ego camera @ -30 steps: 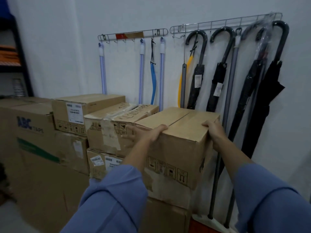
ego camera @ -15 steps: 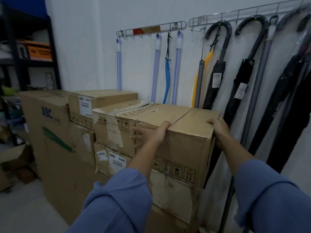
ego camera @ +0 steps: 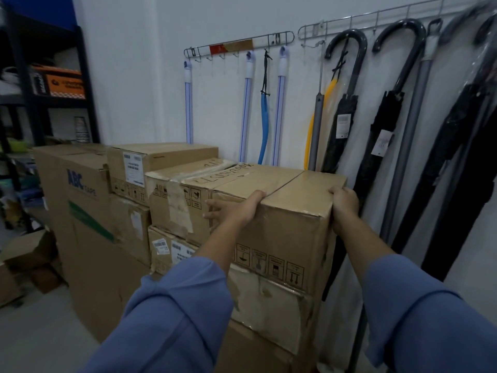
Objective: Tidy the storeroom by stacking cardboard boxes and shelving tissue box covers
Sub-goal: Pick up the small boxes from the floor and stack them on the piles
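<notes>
Squarely ahead, the top cardboard box (ego camera: 285,232) runs lengthwise toward the wall (ego camera: 139,76), my left hand (ego camera: 236,211) flat on its near-left corner, right hand (ego camera: 344,204) curled over its right edge.

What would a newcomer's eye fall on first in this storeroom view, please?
Front and centre, a left hand and a right hand hold the top cardboard box of a stack. Black umbrellas hang from a wire rack to the right, and a tall ABC Tape carton stands at the left.
</notes>
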